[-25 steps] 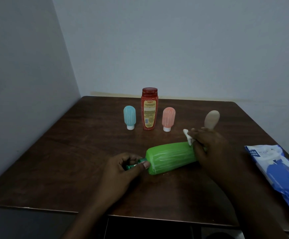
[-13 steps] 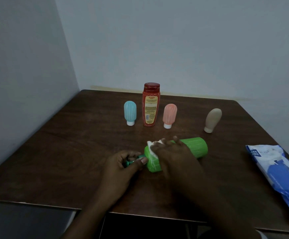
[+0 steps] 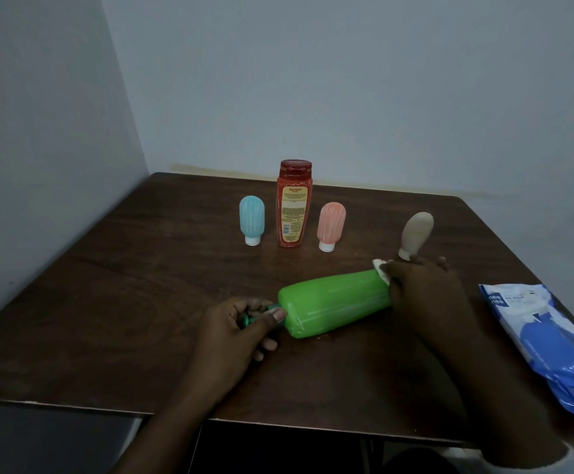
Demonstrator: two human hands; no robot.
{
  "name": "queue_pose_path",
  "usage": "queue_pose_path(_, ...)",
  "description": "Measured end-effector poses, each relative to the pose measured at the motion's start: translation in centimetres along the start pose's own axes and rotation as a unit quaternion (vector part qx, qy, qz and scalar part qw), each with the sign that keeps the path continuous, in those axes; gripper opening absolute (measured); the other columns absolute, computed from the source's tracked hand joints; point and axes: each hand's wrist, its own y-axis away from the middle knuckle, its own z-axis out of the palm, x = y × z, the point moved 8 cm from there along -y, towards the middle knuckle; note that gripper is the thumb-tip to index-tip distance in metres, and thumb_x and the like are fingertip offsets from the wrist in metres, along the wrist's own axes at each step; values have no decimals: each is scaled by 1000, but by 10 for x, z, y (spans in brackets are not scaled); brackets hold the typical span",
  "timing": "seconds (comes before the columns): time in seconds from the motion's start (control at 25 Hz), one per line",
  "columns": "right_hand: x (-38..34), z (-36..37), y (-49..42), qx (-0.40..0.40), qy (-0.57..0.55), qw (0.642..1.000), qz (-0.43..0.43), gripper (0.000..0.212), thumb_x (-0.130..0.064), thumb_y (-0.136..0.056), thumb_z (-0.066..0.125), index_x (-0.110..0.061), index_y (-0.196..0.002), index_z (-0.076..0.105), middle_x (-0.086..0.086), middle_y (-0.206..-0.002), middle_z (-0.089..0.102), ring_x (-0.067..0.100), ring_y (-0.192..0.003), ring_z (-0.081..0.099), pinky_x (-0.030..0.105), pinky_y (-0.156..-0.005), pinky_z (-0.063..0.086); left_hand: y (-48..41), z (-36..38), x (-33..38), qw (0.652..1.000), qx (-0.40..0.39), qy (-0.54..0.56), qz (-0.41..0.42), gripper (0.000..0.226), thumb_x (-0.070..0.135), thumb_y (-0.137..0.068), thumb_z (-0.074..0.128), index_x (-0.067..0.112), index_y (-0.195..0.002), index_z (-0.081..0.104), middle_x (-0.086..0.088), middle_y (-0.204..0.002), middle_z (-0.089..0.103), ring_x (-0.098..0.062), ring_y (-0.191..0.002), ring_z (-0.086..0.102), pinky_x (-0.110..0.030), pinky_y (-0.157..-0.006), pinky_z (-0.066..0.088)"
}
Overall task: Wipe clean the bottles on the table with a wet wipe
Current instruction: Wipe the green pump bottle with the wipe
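Green bottle (image 3: 333, 304) lying on surface (image 3: 135, 295), cap (image 3: 245, 321) pinched in left grip (image 3: 236, 336), wet wipe (image 3: 380, 269) clutched in right grip (image 3: 424, 289)

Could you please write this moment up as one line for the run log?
step: cleaning green bottle | left hand: grips cap | right hand: holds wipe at bottle's base end | pack: on table, right

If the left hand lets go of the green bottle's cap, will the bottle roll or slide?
Probably roll: the green bottle lies on its side with a rounded body. Its glossy plastic may slip under the wet wipe. The left hand gripping the cap likely steadies it.
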Motion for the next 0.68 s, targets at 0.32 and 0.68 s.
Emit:
queue_pose_path(0.32, -123, 10, 52, 36, -39, 973, -227, 53, -26, -79, 44, -25, -128, 65, -5, -131, 67, 24, -125, 61, 62, -105, 40, 1, 0, -1, 1000, -18, 5, 4, 7, 14, -88, 79, 11, -93, 81, -13, -78, 78, -21, -70, 72, -33, -64, 59)
queue_pose_path(0.68, 3, 2, 6, 10, -15, 999, 32, 37, -23, -93, 61, -34, -127, 66, 4, -124, 70, 30, -126, 57, 61, -114, 26, 0, -1, -3, 1000, -22, -4, 11, 22, 14, -83, 83, 16, -105, 80, -8, -88, 80, -28, -80, 76, -39, -75, 62)
